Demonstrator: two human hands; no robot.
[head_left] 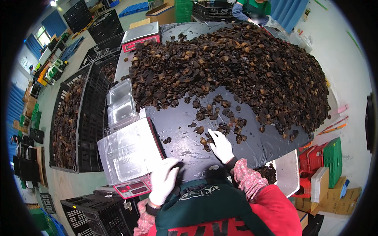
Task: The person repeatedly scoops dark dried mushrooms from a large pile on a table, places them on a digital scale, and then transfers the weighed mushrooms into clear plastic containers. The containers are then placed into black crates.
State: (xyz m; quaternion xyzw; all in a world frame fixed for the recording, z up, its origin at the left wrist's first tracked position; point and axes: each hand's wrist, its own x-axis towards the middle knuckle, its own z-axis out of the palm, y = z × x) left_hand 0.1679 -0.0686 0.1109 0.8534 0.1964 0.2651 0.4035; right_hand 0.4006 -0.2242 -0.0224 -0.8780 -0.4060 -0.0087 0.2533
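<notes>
A large heap of dark brown, wood-ear-like mushrooms [220, 67] covers the far and right parts of the table. Several loose mushroom pieces [232, 124] lie scattered nearer me on the dark plastic sheet [179, 126]. My right hand [221, 146], in a white glove, rests beside these pieces with its fingers stretched toward them; no piece shows in its grasp. My left hand [163, 181], also gloved, hovers by the near corner of a weighing scale [132, 190], fingers extended and apparently empty. On that scale sits a clear plastic tray [132, 155].
More clear plastic trays [120, 100] stand left of the heap, with another scale [141, 36] behind. Black crates [92, 118] of mushrooms flank the table's left side. A white bin [286, 173] is by my right arm. Across the table is another person [252, 10].
</notes>
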